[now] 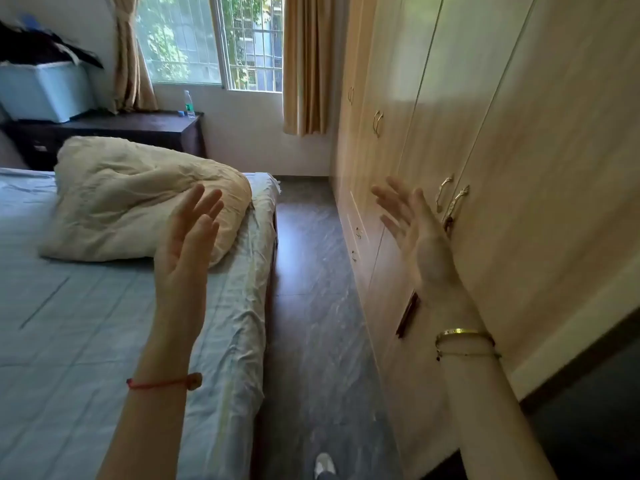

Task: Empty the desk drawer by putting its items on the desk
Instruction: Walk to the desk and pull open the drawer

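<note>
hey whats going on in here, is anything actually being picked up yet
Not yet. A person stands in the aisle between a bed and a wardrobe, with both arms raised. The left hand and right hand are open with fingers spread, and neither holds anything. The dark desk is at the far end by the window, with a water bottle and a blue storage box on top. No open drawer shows.

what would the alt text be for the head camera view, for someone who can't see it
Two bare hands, the left hand and the right hand, are raised open and empty above the floor between a bed and a wardrobe. A dark desk stands by the far window, holding a blue bin and bottle.
</note>
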Demonstrator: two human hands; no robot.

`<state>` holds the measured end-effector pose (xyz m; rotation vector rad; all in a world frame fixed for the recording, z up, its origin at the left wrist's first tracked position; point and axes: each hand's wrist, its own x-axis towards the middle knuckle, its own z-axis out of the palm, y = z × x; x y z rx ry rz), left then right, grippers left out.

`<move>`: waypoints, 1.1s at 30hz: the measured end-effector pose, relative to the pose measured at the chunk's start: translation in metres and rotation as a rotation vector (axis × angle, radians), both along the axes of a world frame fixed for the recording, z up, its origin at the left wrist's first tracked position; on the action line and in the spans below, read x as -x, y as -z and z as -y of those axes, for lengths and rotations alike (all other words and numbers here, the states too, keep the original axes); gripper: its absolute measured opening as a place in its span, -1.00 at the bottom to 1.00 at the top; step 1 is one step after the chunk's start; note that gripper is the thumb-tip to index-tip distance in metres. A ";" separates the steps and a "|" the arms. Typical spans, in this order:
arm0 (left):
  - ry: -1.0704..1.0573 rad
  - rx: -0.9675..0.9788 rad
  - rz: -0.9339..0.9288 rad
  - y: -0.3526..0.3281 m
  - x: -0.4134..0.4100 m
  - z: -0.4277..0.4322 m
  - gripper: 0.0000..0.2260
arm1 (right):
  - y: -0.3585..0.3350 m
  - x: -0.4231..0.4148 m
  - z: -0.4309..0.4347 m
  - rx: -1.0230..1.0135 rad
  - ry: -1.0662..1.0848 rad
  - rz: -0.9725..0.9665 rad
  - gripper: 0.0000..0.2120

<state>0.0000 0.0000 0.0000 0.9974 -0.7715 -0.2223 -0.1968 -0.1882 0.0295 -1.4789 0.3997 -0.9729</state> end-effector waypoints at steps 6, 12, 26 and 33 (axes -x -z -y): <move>-0.016 -0.059 -0.015 0.009 -0.044 0.044 -0.51 | 0.016 -0.052 0.049 -0.080 -0.026 -0.010 -0.48; -0.012 -0.062 -0.017 0.012 -0.095 0.113 -0.48 | 0.025 -0.110 0.115 -0.109 -0.040 -0.007 -0.52; -0.031 -0.096 -0.046 0.022 -0.221 0.266 -0.44 | 0.035 -0.245 0.266 -0.151 -0.072 -0.038 -0.53; -0.023 -0.084 -0.117 0.033 -0.311 0.355 -0.55 | 0.054 -0.339 0.350 -0.175 -0.049 -0.055 -0.54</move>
